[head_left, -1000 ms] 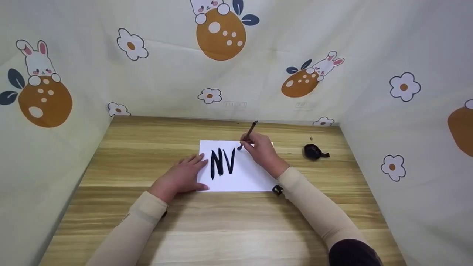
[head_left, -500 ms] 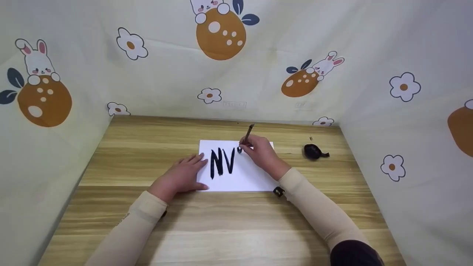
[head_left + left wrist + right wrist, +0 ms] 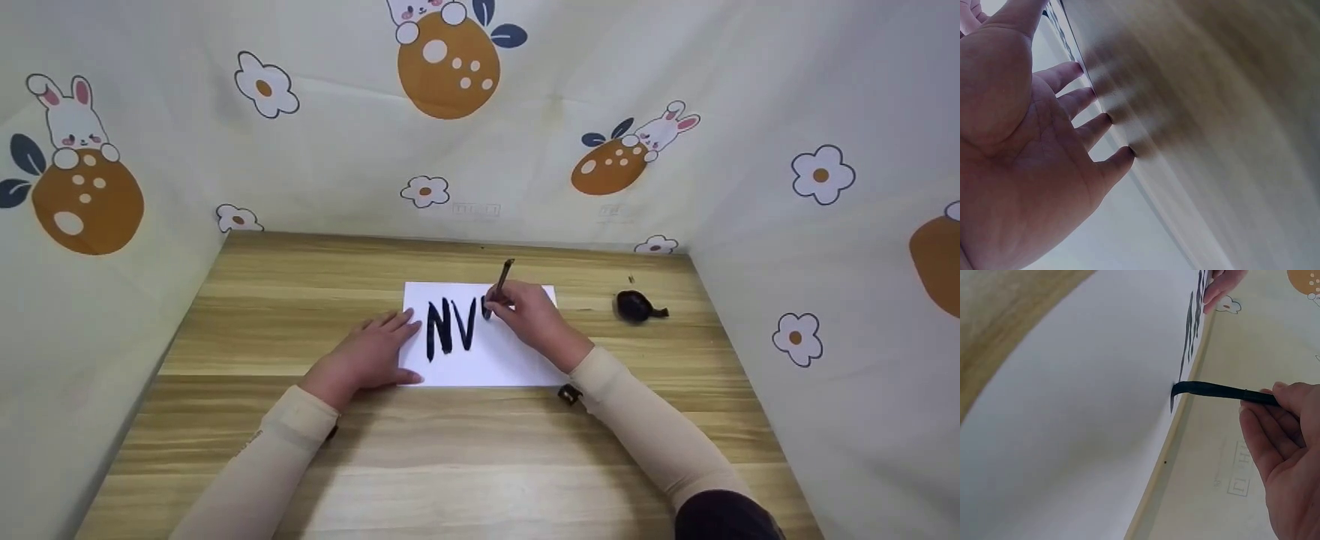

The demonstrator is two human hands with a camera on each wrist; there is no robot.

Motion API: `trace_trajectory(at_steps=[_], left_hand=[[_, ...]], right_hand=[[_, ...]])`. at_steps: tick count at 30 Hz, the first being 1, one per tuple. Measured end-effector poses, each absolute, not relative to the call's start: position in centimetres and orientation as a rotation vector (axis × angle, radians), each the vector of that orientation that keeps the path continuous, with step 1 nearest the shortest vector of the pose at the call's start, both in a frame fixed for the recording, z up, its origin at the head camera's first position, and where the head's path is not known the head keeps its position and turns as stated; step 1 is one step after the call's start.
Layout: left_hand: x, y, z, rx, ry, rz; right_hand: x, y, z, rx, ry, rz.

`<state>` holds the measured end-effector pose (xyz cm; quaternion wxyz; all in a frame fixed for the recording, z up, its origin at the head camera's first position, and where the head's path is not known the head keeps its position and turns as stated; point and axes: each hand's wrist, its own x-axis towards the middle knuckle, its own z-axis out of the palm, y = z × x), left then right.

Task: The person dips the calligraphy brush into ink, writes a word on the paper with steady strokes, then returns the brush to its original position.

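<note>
A sheet of white paper (image 3: 517, 360) lies on the wooden table, with a thick black N (image 3: 440, 328) and V (image 3: 464, 325) painted on its left half. My right hand (image 3: 534, 316) pinches a dark paintbrush (image 3: 504, 276) near its lower end. In the right wrist view the bent brush tip (image 3: 1178, 389) presses on the paper, on a short black stroke (image 3: 1172, 405) right of the V. My left hand (image 3: 369, 352) rests with spread fingers on the paper's left edge; in the left wrist view its fingertips (image 3: 1123, 156) touch down along that side.
A small black dish with a handle (image 3: 634, 307) stands on the table (image 3: 480, 457) right of the paper. A tiny dark mark (image 3: 631, 279) lies behind it. Fabric walls (image 3: 337, 150) with rabbit and flower prints enclose the table at the back and both sides.
The right hand has brought the brush down onto the paper and drawn it slightly toward the body, leaving a short black stroke right of the V. The left hand has stayed in place.
</note>
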<state>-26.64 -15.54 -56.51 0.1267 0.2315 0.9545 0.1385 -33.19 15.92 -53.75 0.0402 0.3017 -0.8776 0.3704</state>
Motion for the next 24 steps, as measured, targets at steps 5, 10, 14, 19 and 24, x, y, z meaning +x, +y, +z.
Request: trace_trajectory(at_steps=[5, 10, 14, 19, 24], left_hand=[[-26.7, -15.5, -56.5, 0.672, 2.780, 0.409], [-26.7, -15.6, -56.4, 0.673, 2.777, 0.415], [-26.7, -15.5, -56.4, 0.677, 2.779, 0.420], [-26.7, -15.5, -56.4, 0.682, 2.782, 0.417], [-26.6, -15.6, -56.4, 0.683, 2.784, 0.410]], right_hand=[[-32.7, 16.1, -53.7, 0.936, -2.672, 1.163], [-32.3, 16.2, -53.7, 0.921, -2.690, 1.171], [-31.9, 16.3, -53.7, 0.929, -2.698, 1.186], [-31.3, 16.5, -53.6, 0.959, -2.701, 1.176], [-30.9, 16.6, -53.6, 0.978, -2.720, 1.166]])
